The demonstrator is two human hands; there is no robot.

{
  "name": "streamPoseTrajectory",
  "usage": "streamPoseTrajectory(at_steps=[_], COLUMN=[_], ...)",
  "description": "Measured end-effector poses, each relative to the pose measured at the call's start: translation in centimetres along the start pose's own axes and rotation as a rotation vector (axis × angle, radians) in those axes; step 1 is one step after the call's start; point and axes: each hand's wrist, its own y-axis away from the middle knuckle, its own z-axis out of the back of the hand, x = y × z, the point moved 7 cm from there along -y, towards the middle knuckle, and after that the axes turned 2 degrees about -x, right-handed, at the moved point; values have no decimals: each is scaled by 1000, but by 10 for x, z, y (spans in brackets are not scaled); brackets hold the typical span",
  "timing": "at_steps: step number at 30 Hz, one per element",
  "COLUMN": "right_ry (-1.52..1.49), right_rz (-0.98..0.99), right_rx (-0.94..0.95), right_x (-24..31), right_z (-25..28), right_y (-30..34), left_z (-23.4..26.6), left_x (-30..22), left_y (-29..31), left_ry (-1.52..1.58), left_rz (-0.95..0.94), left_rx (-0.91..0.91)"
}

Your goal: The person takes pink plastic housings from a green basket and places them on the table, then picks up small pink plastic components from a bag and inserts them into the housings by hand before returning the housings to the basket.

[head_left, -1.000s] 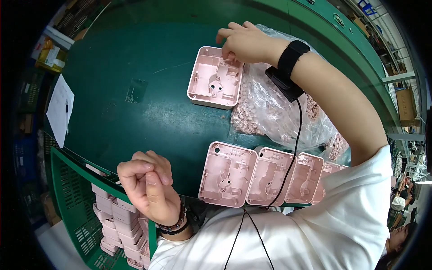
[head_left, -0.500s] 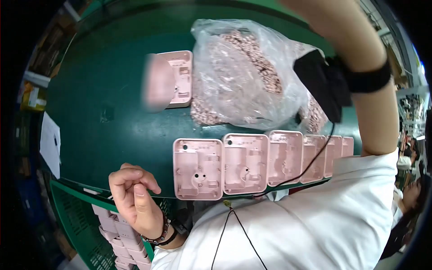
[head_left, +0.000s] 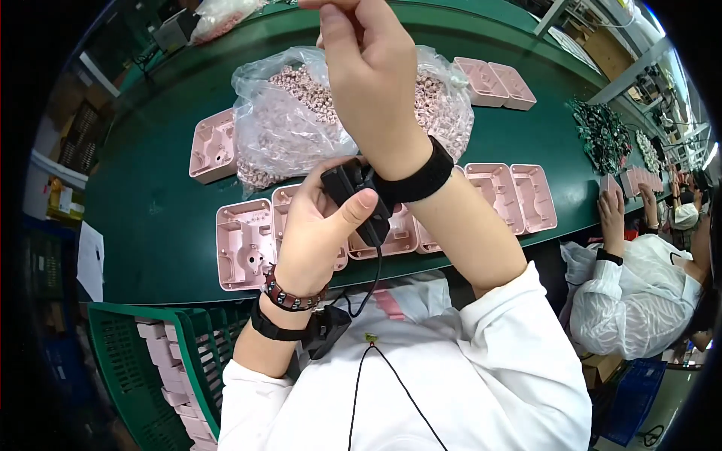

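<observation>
My left hand (head_left: 310, 225) is closed round a small black box-shaped device (head_left: 361, 197) strapped to my right wrist. Its thumb presses over the near side, and a black cable runs down from it. Raised above the bag, my right hand (head_left: 374, 71) shows loosely bent fingers, partly cut off by the upper edge, with nothing visible in them. A black strap (head_left: 425, 174) circles that wrist. Beneath my forearms, a row of pink plastic housings (head_left: 248, 234) lies along the table's near edge, partly hidden. Behind it sits a clear plastic bag (head_left: 289, 143) of small pink parts.
Another pink housing (head_left: 214, 143) lies left of the bag; two pink trays (head_left: 481, 81) stand beyond it. A green crate (head_left: 135, 376) of pink pieces is at the lower left. Dark small parts (head_left: 602, 135) are heaped at the right, near a co-worker's hand (head_left: 611, 214).
My right arm has swung in from the upper right to the middle. My left hand has moved up from beside the crate and taken hold of the wrist device. The view has shifted right.
</observation>
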Motion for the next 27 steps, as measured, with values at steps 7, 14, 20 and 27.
streamPoseTrajectory(at_steps=[7,14,20,27], right_ry=[548,-112,-613,265], right_rz=[698,30,-654,215], right_rx=[216,-94,-144,100], right_x=[52,0,-51,-9], right_z=[26,86,83,84], right_y=[27,25,53,34], left_z=[-34,-51,-45,-59], left_x=[25,26,46,55], left_y=[4,-6,-3,-12], left_ry=[47,-101,-88,-64], left_rz=[162,-46,66,106], left_rx=[61,141,101,134])
